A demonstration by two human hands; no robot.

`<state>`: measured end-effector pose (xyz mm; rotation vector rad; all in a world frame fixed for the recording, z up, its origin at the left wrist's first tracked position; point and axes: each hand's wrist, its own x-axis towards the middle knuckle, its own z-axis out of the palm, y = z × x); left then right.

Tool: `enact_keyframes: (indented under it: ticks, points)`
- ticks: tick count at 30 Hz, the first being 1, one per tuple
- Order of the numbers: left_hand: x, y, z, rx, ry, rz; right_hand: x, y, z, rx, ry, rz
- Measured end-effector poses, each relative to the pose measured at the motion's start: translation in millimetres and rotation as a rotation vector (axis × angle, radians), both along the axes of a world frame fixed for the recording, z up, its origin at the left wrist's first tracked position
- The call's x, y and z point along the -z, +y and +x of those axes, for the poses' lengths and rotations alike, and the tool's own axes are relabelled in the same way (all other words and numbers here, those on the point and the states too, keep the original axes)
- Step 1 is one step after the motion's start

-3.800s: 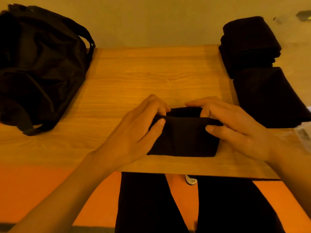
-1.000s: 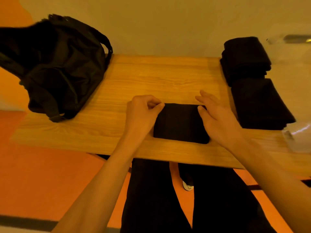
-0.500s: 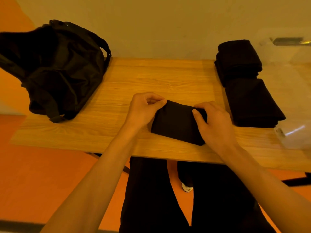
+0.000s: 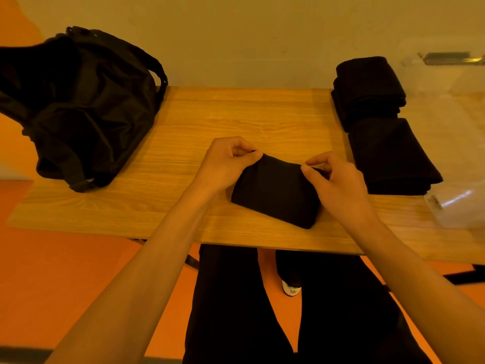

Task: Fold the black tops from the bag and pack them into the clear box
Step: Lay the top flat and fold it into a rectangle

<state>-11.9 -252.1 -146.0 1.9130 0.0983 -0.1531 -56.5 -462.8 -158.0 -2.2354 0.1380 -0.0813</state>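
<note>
A folded black top [image 4: 275, 191] sits near the front edge of the wooden table [image 4: 236, 119], its far edge lifted. My left hand [image 4: 225, 164] pinches its far left corner and my right hand [image 4: 336, 179] pinches its far right corner. The black bag [image 4: 78, 101] slumps at the table's left end. At the right, inside the clear box [image 4: 451, 143], two piles of folded black tops lie one behind the other: a near pile [image 4: 391, 156] and a far pile [image 4: 367, 88].
A pale wall runs behind the table. A white label [image 4: 434, 202] marks the clear box's near wall. Below the table edge are my legs in dark trousers [image 4: 288, 311] and an orange floor [image 4: 65, 271].
Both hands went from resting at the folded top's sides to pinching its far corners, and its far edge has risen off the table. The view has shifted slightly.
</note>
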Motion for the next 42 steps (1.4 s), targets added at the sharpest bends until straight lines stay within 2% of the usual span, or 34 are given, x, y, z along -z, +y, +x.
enact_keyframes:
  ticks: [4, 10, 12, 14, 15, 17, 18, 20, 23, 42]
  points:
    - [-2.6, -4.0, 2.6, -0.009, -0.013, -0.051, -2.1, -4.4, -0.2, 0.057, 0.058, 0.127]
    - [3.5, -6.9, 4.2, 0.058, -0.042, 0.078, -1.0, -4.7, -3.8, 0.039, 0.048, -0.112]
    - [7.6, -4.3, 3.9, -0.019, -0.176, 0.198, 0.1, -3.7, -5.4, 0.023, 0.050, -0.162]
    - [4.7, -4.2, -3.9, -0.100, -0.401, 0.370, 2.0, -2.6, -9.2, 0.017, -0.037, -0.251]
    - [0.6, -5.7, -9.7, -0.086, -0.520, 0.408, 3.0, -1.1, -12.0, -0.001, -0.134, -0.327]
    - [-5.3, -11.8, -19.6, 0.088, -0.693, 0.439, 3.5, 4.4, -17.9, -0.066, -0.308, -0.456]
    - [-6.4, -17.3, -24.4, 0.225, -0.692, 0.482, 4.6, 6.4, -19.7, -0.105, -0.336, -0.505]
    - [-4.3, -25.8, -29.5, 0.489, -0.536, 0.655, 9.4, 11.3, -23.8, -0.173, -0.263, -0.593]
    - [11.5, -25.9, -25.1, 0.664, -0.360, 0.876, 21.8, 16.4, -31.6, -0.230, -0.106, -0.664]
    - [40.9, -17.3, -18.1, 0.549, -0.456, 0.902, 28.1, 18.5, -37.8, -0.173, -0.080, -0.641]
